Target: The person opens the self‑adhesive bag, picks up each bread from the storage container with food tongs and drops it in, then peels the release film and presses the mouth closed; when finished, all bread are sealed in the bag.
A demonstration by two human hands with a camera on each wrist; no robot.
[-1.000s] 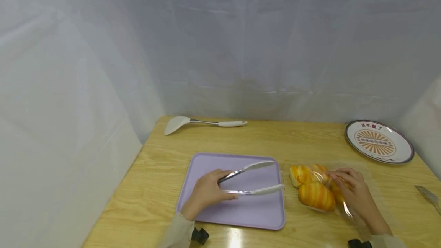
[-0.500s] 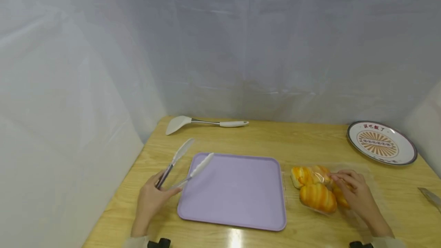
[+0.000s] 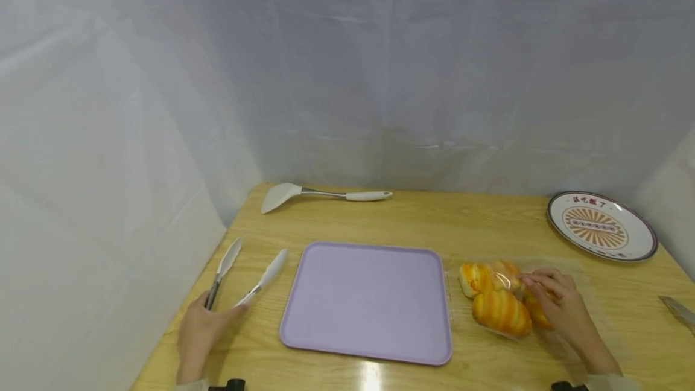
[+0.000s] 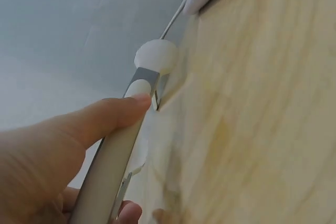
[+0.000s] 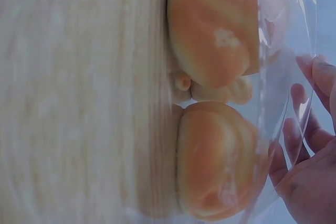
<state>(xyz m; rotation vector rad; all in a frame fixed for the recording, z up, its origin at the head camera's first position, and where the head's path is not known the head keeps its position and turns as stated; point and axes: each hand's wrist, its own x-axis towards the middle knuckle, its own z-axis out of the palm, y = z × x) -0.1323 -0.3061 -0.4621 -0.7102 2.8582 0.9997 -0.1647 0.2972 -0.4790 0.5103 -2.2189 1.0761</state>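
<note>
White-ended tongs [image 4: 111, 166], arms spread wide, and it's the left hand [image 3: 199, 327] holding them, thumb pressed on one handle! Clear plastic bag [image 5: 275, 90] over at the right hand [image 3: 560, 303], pinched in its fingertips, golden rolls [image 3: 501, 312] inside just beside those fingers; between both hands lies a purple tray [image 3: 366, 305].

White tips and silver-grey metal are shown by the tongs [image 3: 227, 260]. The bread rolls [image 3: 502, 312] are coloured golden orange and banded with paler yellow; the bag [image 5: 275, 87] is seen to be colourless and transparent. The tray [image 3: 366, 303] is coloured plain lilac, the spatula [image 3: 279, 197] off-white with a silver shaft. The white plate [image 3: 597, 227] is edged in dark purple and decorated with an orange-brown sunburst and red characters. The table [image 3: 461, 222] is patterned with honey-yellow wood grain.
</note>
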